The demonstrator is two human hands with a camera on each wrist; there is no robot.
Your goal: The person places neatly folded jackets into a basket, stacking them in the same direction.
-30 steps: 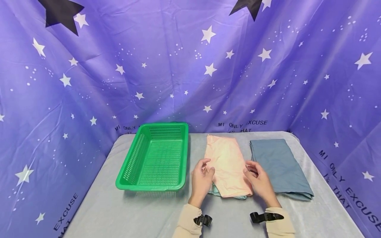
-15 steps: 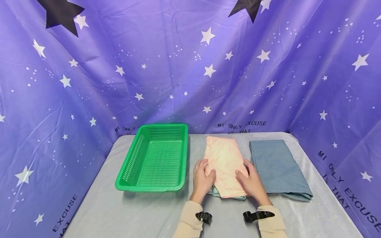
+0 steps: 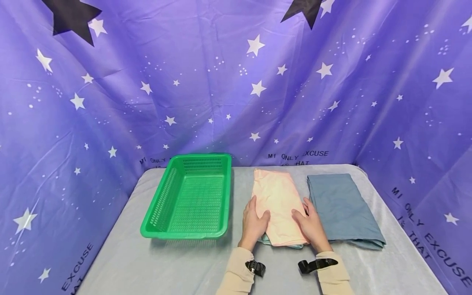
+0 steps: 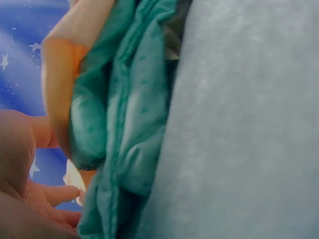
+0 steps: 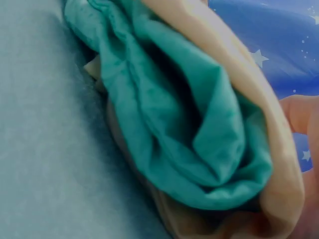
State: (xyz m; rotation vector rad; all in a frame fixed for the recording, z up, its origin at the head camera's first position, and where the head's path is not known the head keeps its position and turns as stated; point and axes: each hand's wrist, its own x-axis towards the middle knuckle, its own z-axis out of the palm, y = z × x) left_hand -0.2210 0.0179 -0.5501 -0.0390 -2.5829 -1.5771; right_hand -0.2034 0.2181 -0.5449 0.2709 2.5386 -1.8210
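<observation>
A folded peach cloth (image 3: 278, 205) lies on the table, a strip of teal fabric (image 3: 297, 246) showing under its near edge. My left hand (image 3: 254, 223) holds its left side, thumb on top. On the opposite side my right hand (image 3: 312, 226) grips it, thumb also on top. Teal folds (image 4: 142, 114) fill the left wrist view beside the left fingers. From the right wrist, the teal layers (image 5: 219, 134) appear wrapped inside the peach cloth, and the right fingertips are mostly hidden by it.
Left of the cloth stands a green perforated basket (image 3: 184, 236) with nothing in it. A folded blue-grey cloth (image 3: 343, 205) lies close to my right hand. Purple star-printed curtains (image 3: 206, 82) surround the grey-covered table (image 3: 177, 266) at the back and sides.
My right hand has moved left from the cloth's edge onto its right side. The left hand has shifted slightly right, its thumb further over the cloth. The cloth has stayed on the table.
</observation>
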